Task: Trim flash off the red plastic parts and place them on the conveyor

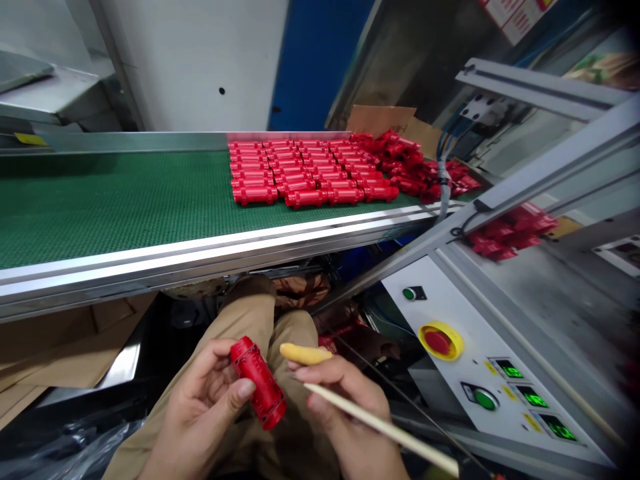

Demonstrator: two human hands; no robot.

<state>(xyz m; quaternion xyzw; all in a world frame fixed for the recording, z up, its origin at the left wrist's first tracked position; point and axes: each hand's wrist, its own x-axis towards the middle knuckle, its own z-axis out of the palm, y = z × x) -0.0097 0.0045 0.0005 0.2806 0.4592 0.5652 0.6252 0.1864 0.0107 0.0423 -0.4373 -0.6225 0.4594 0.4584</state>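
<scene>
Above my lap, my left hand (197,403) is closed round a red plastic cylinder (257,383) with ringed ends and small slots along its side. The cylinder is tilted, its upper end leaning left. Just to its right, my right hand (353,410) grips a thin pale stick (385,430), which slants down toward the lower right. A yellow finger cot (306,354) covers one finger of that hand and points at the cylinder without touching it. The stick's left tip is also apart from the cylinder.
Rows of similar red cylinders (310,173) lie on a green conveyor belt (125,200), with a jumbled red heap (405,160) at their right. A control panel (450,387) with a red emergency stop button (437,341) stands at my right. Cardboard (75,347) lies at lower left.
</scene>
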